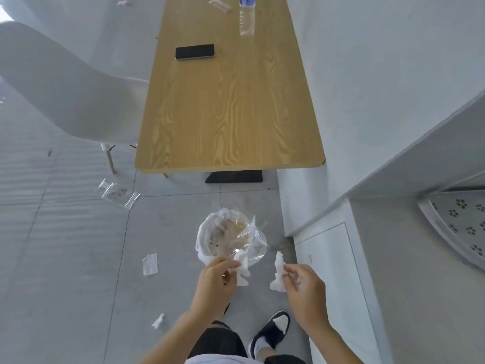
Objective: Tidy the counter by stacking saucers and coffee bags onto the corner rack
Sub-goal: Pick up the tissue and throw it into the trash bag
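Observation:
My left hand [216, 282] pinches a crumpled white tissue [242, 269] just above the near rim of a floor bin lined with a clear plastic bag [210, 227]. My right hand [304, 287] holds a second crumpled white tissue [278, 274] to the right of the bin. The bin holds clear wrappers and scraps. At the far right edge, a perforated metal corner rack shelf [462, 227] sits on the white counter [409, 164]. No saucers or coffee bags are visible.
A wooden table [231, 106] ahead carries a black phone [194, 51] and a plastic water bottle [246, 18]. A white chair [65, 85] stands left. Clear wrappers [118, 193] and paper scraps [150, 264] lie on the tiled floor. My slippered foot [273, 329] is below.

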